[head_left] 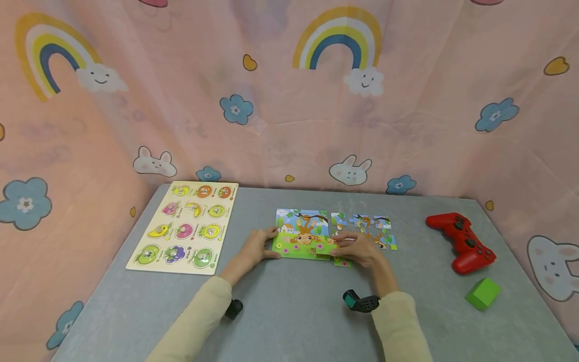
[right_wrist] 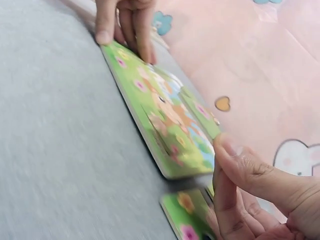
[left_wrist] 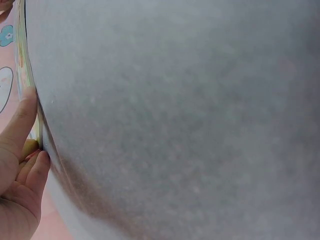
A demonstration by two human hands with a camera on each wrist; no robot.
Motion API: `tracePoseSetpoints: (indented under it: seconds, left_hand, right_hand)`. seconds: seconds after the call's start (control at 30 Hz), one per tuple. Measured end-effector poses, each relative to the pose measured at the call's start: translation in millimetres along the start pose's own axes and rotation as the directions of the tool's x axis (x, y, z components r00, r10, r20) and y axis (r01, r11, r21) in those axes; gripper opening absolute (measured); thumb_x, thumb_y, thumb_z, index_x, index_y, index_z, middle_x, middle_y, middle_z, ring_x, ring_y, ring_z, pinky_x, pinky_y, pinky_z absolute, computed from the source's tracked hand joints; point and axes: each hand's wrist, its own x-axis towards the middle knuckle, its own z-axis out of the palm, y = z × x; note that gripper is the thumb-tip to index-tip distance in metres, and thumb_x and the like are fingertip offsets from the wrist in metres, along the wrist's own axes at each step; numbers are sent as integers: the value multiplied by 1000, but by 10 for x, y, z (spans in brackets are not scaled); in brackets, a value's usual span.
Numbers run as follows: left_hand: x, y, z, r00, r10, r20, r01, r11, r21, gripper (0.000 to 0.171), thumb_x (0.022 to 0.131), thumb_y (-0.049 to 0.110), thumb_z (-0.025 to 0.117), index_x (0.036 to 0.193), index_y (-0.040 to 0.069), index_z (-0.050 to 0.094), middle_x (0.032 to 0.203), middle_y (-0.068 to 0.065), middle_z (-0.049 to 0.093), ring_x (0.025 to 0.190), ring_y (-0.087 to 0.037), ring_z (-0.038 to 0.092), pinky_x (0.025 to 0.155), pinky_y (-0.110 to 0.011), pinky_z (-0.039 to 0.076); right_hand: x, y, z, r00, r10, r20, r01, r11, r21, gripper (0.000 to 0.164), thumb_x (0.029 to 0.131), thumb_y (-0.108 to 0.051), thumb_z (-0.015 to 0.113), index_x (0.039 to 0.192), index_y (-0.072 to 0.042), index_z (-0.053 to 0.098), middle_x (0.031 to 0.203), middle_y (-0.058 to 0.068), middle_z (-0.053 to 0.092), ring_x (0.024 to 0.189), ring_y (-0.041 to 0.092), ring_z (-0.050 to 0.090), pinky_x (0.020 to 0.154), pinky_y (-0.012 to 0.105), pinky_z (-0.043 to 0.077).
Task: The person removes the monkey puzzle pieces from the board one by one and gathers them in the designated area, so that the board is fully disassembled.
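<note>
A jigsaw puzzle board [head_left: 296, 247] printed with a monkey on green grass lies on the table. At its left edge rests my left hand [head_left: 257, 247], thumb by the near corner and fingertips farther up that side. My right hand [head_left: 362, 249] pinches a green puzzle piece [right_wrist: 201, 111] with a pink flower between thumb and fingers, over the board's right part. Beneath that hand, beside the board, lies another green piece [right_wrist: 185, 215]. Several loose puzzle pieces [head_left: 362, 220] sit to the right of the board, partly covered by my right hand in the head view.
On the left lies a cream fruit-picture board [head_left: 199, 267] with several knobbed pieces. A red game controller [head_left: 462, 242] and a green block [head_left: 483, 293] are at the right of the grey table [head_left: 289, 311]. A pink patterned curtain [head_left: 280, 146] hangs behind.
</note>
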Motion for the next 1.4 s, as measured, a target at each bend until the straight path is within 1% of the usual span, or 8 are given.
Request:
tracePoseSetpoints:
  seconds: [0.13, 0.47, 0.6, 0.73, 0.97, 1.17, 1.27, 1.4]
  left_hand:
    - [-2, -7, 1, 1000, 10, 1, -10, 1000, -5, 67, 72, 9, 81, 128, -15, 51, 138, -24, 49, 124, -39, 49, 93, -39, 50]
    - [5, -6, 12, 1000, 15, -21, -15, 1000, 4, 67, 71, 9, 82, 127, -14, 53, 136, -23, 51, 122, -39, 50, 92, -38, 51]
    - [1, 7, 13, 1000, 17, -21, -16, 1000, 14, 67, 71, 10, 82, 127, -14, 53, 136, -23, 51, 120, -39, 52, 92, -39, 51]
    - [-5, 5, 10, 1000, 21, -21, -21, 1000, 22, 67, 72, 10, 82, 127, -14, 53, 136, -23, 52, 119, -39, 52, 92, -40, 51]
    - [-18, 7, 4, 1000, 4, -24, -4, 1000, 13, 67, 72, 10, 82, 127, -13, 53, 136, -22, 51, 120, -39, 52, 92, -40, 51]
    - [-14, 8, 10, 1000, -15, -15, 15, 1000, 25, 66, 73, 11, 81, 128, -12, 53, 138, -20, 50, 120, -38, 52, 93, -39, 51]
    - [-9, 1, 14, 1000, -10, -17, 11, 999, 34, 66, 72, 12, 81, 127, -12, 53, 137, -20, 51, 119, -38, 52, 94, -40, 50]
    - [-11, 1, 10, 1000, 2, -18, -1, 999, 42, 67, 72, 12, 82, 127, -13, 54, 137, -21, 51, 119, -38, 52, 95, -40, 49]
  right_hand:
    - [-63, 7, -105, 1000, 24, 3, -24, 1000, 0, 38, 81, 9, 70, 117, 7, 58, 124, 16, 59, 93, 10, 63, 81, 33, 57]
    - [-227, 52, -371, 1000, 26, 6, -26, 998, -63, 38, 81, 5, 72, 118, 5, 61, 129, 20, 56, 95, 10, 62, 81, 31, 56]
    - [-310, 59, -469, 999, 33, 2, -32, 998, -45, 32, 81, 7, 71, 112, 2, 64, 120, 11, 63, 93, 8, 63, 79, 30, 57]
    - [-400, 94, -570, 999, 45, -23, -46, 998, -37, 33, 79, 8, 72, 111, 2, 65, 108, 2, 67, 89, 7, 62, 77, 28, 57]
    - [-509, 130, -710, 993, 86, -76, -93, 992, -87, 41, 79, 2, 76, 117, 8, 62, 107, 2, 68, 86, 7, 62, 76, 27, 57]
    - [-549, 115, -753, 988, 74, -133, -94, 984, -149, 40, 76, 5, 77, 113, 10, 63, 102, 3, 69, 82, 8, 62, 73, 27, 57]
    - [-559, 103, -738, 985, 34, -167, -80, 958, -276, 45, 75, 3, 79, 114, 15, 61, 100, 8, 71, 81, 7, 63, 71, 24, 57]
    - [-561, 78, -685, 977, -42, -210, -65, 875, -479, 45, 72, -1, 82, 110, 14, 64, 93, 11, 70, 75, 9, 60, 64, 19, 53]
